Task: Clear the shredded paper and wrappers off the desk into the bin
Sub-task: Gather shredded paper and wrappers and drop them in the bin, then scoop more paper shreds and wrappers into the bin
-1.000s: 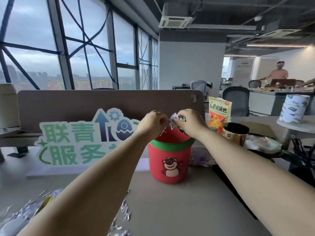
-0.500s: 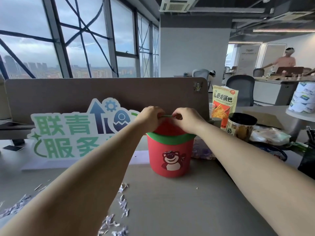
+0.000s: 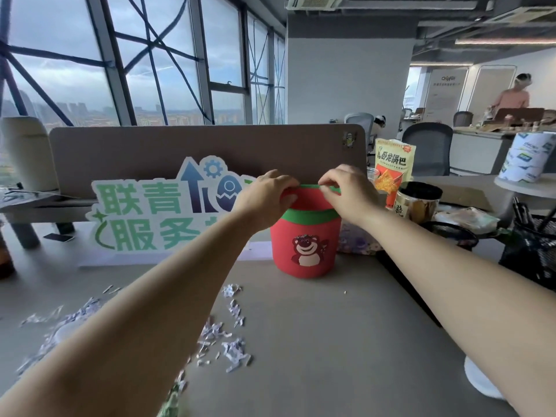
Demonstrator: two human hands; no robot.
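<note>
as both reached over the worktop (image 3: 346,341), the left hand (image 3: 269,195) and right hand (image 3: 344,191) each had a grip clamped on the rim of the bin (image 3: 305,245). shredded paper (image 3: 222,341) lay scattered in front of the bin and to its left, under the left forearm. a tug on that rim could tip the bin, which looked light, spilling whatever it held; a dropped forearm might sweep paper off the edge.
</note>
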